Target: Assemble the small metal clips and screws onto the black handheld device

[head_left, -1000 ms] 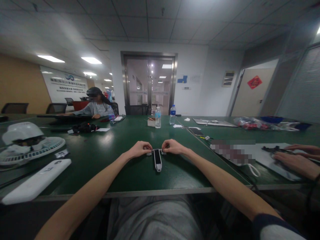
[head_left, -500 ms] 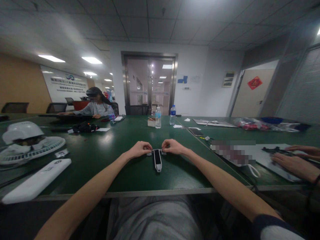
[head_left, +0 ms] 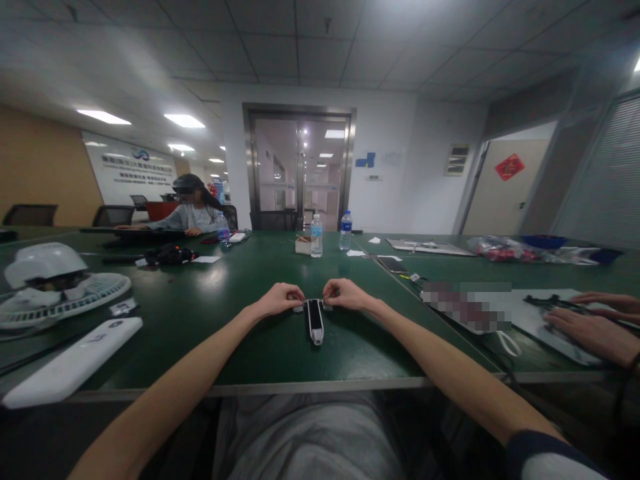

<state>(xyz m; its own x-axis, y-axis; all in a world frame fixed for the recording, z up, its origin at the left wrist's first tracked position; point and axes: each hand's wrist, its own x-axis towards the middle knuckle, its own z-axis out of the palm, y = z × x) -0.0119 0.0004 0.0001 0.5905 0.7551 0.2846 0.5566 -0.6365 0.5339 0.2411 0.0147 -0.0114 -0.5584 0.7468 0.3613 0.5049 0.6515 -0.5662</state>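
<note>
A slim device with a black face and white edges [head_left: 315, 318] lies lengthwise on the green table, its pale narrow end towards me. At its far left corner, my left hand [head_left: 279, 298] pinches with thumb and forefinger. My right hand [head_left: 347, 295] does likewise at the far right corner. Under the left fingertips shows a small pale piece [head_left: 299, 309], and a similar bit [head_left: 328, 307] sits under the right ones. What exactly the fingers grip is too small to make out.
On the left lie a white elongated case [head_left: 75, 367] and a white helmet [head_left: 45, 267] on a round fan grille. Water bottles [head_left: 317, 237] stand ahead. A co-worker's hands [head_left: 595, 330] work over a white board at right; another person [head_left: 193, 207] sits far left.
</note>
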